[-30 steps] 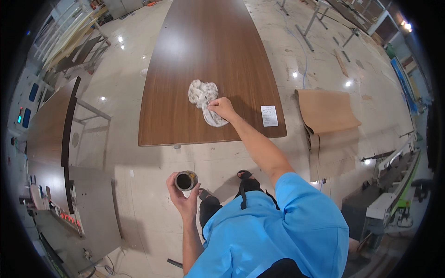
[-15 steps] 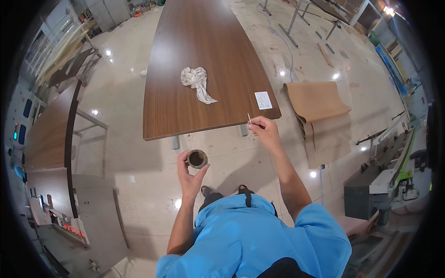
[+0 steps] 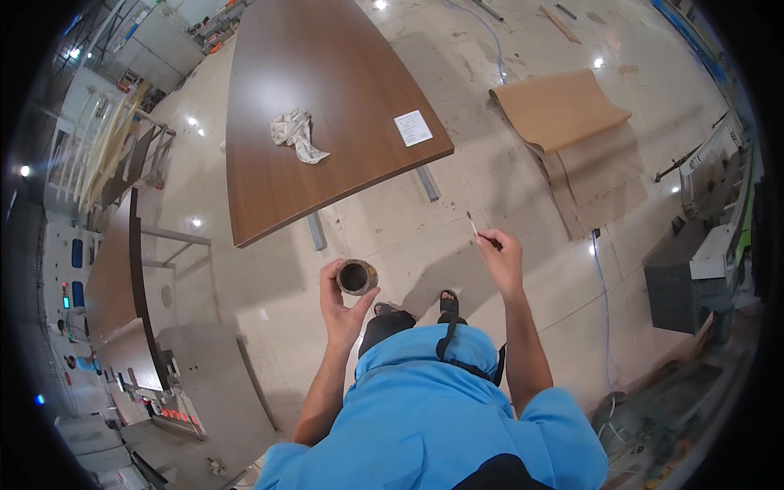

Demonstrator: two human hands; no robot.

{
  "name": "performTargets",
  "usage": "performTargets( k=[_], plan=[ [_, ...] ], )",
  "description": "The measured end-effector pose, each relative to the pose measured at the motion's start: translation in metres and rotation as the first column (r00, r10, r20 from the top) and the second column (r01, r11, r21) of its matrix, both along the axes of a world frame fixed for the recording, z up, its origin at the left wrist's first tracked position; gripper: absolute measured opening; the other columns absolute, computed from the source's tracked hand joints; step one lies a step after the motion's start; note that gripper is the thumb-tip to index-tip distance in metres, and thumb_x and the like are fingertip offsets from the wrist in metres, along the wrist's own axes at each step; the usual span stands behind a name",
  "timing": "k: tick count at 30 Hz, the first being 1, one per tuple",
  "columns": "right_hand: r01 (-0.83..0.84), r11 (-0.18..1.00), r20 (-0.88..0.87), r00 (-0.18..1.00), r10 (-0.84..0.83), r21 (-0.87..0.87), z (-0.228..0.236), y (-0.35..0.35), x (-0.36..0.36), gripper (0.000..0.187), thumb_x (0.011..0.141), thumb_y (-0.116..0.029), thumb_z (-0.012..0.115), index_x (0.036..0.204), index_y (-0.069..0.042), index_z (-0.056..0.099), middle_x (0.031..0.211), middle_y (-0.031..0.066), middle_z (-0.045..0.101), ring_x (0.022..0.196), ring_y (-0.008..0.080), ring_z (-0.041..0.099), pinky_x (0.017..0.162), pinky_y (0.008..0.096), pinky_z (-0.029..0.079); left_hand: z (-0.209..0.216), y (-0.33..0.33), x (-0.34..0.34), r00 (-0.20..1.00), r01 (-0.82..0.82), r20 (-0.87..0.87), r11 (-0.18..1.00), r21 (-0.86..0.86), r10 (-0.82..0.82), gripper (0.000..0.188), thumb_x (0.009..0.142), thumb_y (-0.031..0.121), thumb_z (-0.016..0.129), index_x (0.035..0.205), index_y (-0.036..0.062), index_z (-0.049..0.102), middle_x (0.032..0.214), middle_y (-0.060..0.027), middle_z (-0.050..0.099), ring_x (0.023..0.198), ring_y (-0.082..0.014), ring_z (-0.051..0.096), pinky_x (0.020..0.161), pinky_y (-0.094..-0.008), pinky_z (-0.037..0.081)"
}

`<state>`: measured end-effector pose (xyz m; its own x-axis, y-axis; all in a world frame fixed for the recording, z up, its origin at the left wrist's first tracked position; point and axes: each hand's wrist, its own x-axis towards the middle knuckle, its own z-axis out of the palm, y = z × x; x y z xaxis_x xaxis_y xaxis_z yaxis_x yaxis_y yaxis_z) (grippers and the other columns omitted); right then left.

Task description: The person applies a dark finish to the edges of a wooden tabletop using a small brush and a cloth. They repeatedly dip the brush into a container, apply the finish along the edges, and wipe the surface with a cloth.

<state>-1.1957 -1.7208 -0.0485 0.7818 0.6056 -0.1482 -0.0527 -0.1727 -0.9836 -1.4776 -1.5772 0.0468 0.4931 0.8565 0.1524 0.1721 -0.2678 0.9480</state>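
Observation:
My left hand [image 3: 338,314] is wrapped round a small round jar [image 3: 373,276], its open mouth facing up and a dark inside showing. The jar's wall looks stained. In the fingertips of my right hand [image 3: 503,260] is a thin pale stick with a dark tip [image 3: 472,224], pointing up and left; whether it is a fine brush or a swab I cannot tell. Both hands are in the air, short of the near edge of a brown wood-grain tabletop [image 3: 327,82]. On that top lie a crumpled whitish cloth [image 3: 296,131] and a white printed sheet [image 3: 413,128].
A large brown sheet [image 3: 563,110] lies folded on the tiled floor to the right. A second brown tabletop [image 3: 114,261] and a grey panel [image 3: 216,376] stand at left. A blue hose [image 3: 605,318] and a dark grey machine part [image 3: 682,286] are at right.
My view has turned rightward, so the table now sits farther left. The right hand with the stick has drawn back from the table's edge. The left hand still holds the jar.

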Motion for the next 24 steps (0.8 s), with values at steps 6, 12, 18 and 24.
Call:
performTargets(
  k=[6, 12, 18, 24],
  plan=[
    [0.190, 0.982, -0.160, 0.969, -0.187, 0.000, -0.060, -0.094, 0.051, 0.015, 0.092, -0.011, 0.077, 0.101, 0.002, 0.077, 0.085, 0.0015, 0.073, 0.074, 0.0070, 0.061, 0.064, 0.0244, 0.049, -0.002, -0.031, 0.072, 0.983, 0.176, -0.053, 0.984, 0.008, -0.175, 0.072, 0.079, -0.002, 0.088, 0.140, 0.0048, 0.050, 0.137, -0.0071, 0.053, 0.130, -0.0203, 0.055, 0.115, -0.0365, 0.043],
    [0.304, 0.952, -0.131, 0.945, -0.300, 0.012, -0.092, -0.111, 0.080, 0.011, 0.095, -0.011, 0.075, 0.098, -0.001, 0.077, 0.081, -0.0022, 0.069, 0.072, 0.0044, 0.059, 0.064, 0.0230, 0.048, 0.015, -0.035, 0.129, 0.975, 0.219, -0.038, 0.975, 0.042, -0.217, 0.074, 0.073, -0.007, 0.089, 0.136, 0.0047, 0.052, 0.134, -0.0079, 0.050, 0.128, -0.0213, 0.055, 0.113, -0.0344, 0.045],
    [0.219, 0.975, -0.172, 0.963, -0.209, 0.042, -0.069, -0.103, 0.063, 0.009, 0.095, -0.010, 0.073, 0.096, -0.001, 0.076, 0.077, -0.0022, 0.066, 0.068, 0.0048, 0.058, 0.063, 0.0228, 0.047, 0.038, -0.053, 0.122, 0.956, 0.294, -0.007, 0.955, 0.035, -0.294, 0.073, 0.074, -0.005, 0.090, 0.135, 0.0044, 0.052, 0.133, -0.0091, 0.051, 0.127, -0.0220, 0.056, 0.112, -0.0353, 0.045],
    [0.073, 0.993, -0.145, 0.988, -0.058, 0.096, -0.006, -0.077, 0.035, 0.012, 0.095, -0.008, 0.072, 0.098, 0.003, 0.075, 0.075, -0.0011, 0.066, 0.069, 0.0063, 0.059, 0.064, 0.0241, 0.047, 0.049, -0.051, 0.079, 0.960, 0.278, 0.005, 0.955, 0.107, -0.280, 0.071, 0.076, 0.004, 0.093, 0.137, 0.0070, 0.057, 0.137, -0.0107, 0.055, 0.129, -0.0246, 0.058, 0.107, -0.0374, 0.049]
  ],
)
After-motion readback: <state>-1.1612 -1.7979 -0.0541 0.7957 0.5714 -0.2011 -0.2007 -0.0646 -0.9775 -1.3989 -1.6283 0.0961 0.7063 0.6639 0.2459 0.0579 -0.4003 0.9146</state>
